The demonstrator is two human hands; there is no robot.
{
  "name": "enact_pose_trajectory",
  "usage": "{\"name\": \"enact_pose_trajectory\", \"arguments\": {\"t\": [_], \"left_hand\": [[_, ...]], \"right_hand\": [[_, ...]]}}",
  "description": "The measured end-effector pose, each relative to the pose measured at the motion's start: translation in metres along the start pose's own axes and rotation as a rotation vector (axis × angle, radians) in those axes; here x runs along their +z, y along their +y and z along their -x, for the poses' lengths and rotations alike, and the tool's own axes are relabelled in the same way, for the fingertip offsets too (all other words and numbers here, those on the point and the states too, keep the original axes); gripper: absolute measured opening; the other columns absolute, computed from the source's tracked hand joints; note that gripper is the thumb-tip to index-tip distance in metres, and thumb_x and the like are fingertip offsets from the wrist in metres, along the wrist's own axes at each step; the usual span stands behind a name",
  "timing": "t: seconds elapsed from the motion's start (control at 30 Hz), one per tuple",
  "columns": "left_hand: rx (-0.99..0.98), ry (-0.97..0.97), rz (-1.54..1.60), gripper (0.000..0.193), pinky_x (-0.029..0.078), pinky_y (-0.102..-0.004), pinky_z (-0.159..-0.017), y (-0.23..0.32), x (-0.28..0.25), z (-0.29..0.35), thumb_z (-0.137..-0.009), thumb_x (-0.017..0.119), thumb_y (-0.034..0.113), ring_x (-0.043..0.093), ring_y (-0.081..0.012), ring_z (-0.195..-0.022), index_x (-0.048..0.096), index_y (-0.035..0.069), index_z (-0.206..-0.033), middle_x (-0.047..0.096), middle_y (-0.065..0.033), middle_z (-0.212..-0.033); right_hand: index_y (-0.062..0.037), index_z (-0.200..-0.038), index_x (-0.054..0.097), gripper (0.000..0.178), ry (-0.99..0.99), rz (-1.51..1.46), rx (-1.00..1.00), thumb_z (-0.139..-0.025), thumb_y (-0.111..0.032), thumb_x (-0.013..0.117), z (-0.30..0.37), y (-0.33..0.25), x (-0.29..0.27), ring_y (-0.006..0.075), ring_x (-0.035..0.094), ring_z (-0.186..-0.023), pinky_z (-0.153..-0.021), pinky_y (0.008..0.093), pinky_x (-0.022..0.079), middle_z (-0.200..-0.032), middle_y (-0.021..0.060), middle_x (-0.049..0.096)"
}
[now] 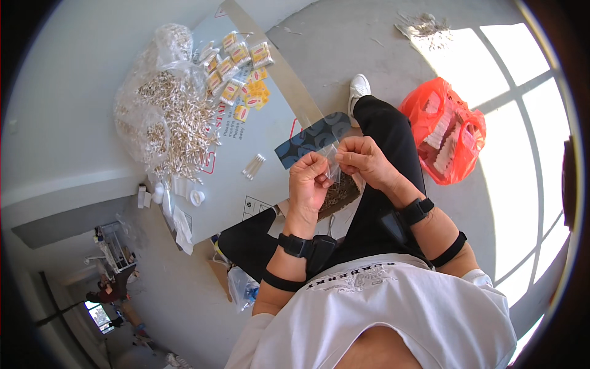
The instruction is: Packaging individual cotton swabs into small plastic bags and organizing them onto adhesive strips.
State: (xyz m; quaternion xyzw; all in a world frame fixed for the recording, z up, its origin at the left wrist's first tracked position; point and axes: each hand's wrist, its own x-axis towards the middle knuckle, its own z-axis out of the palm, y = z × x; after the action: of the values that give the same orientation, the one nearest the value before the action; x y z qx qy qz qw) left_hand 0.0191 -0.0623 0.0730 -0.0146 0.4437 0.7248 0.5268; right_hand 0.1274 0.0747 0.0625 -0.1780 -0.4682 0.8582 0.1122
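Observation:
Both hands meet above my lap at the table's near edge, pinching a small clear plastic bag [332, 168] between them. My left hand [306, 184] is closed on one side of it. My right hand [366, 161] grips the other side with thumb and fingers. Whatever the bag holds, if anything, I cannot make out. Left of my hands, a small bundle of cotton swabs [254, 166] lies loose on the table [236, 187]. Farther left is a large heap of cotton swabs [178, 123], spilling out of a big clear plastic bag [132, 101].
Filled swab packets [238, 54] and yellow cards [255, 94] lie at the table's far side. A dark patterned sheet [301, 144] sits beyond my hands, an open box [340, 198] below them. A red plastic bag [437, 104] stands on the floor to the right.

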Motion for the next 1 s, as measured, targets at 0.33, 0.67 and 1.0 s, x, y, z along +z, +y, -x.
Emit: {"name": "enact_pose_trajectory", "arguments": {"t": [0.33, 0.67, 1.0], "left_hand": [[1.027, -0.056, -1.403, 0.015, 0.049, -0.0343, -0.055, 0.017, 0.045, -0.031, -0.077, 0.066, -0.008, 0.061, -0.0232, -0.061, 0.055, 0.001, -0.081, 0.057, -0.0083, -0.07], [0.444, 0.03, -0.702, 0.014, 0.043, -0.0231, -0.045, 0.01, 0.055, -0.126, -0.083, 0.07, 0.001, 0.055, -0.0069, -0.053, 0.059, 0.002, -0.074, 0.059, -0.0015, -0.065], [0.881, -0.063, -1.661, 0.01, 0.045, -0.0397, -0.081, 0.018, 0.023, -0.167, -0.07, 0.079, 0.015, 0.054, -0.0256, -0.089, 0.069, 0.013, -0.072, 0.061, -0.0007, -0.083]], "right_hand": [[0.0007, -0.071, 0.056, 0.021, 0.022, 0.858, -0.341, -0.084, -0.01, 0.068, 0.002, -0.023, -0.009, 0.012, 0.048, -0.055, -0.052, 0.0288, 0.04, -0.058, 0.002, 0.052], [-0.0025, -0.093, 0.065, 0.018, 0.543, -0.694, 0.068, -0.092, -0.02, 0.069, -0.031, 0.012, -0.027, 0.0056, 0.049, -0.066, -0.053, 0.0201, 0.04, -0.08, 0.0017, 0.061], [0.0012, -0.073, 0.069, 0.016, 0.873, -0.169, -0.042, -0.085, -0.01, 0.073, -0.065, 0.049, -0.042, 0.0055, 0.048, -0.057, -0.05, 0.0231, 0.036, -0.063, 0.0007, 0.061]]}}
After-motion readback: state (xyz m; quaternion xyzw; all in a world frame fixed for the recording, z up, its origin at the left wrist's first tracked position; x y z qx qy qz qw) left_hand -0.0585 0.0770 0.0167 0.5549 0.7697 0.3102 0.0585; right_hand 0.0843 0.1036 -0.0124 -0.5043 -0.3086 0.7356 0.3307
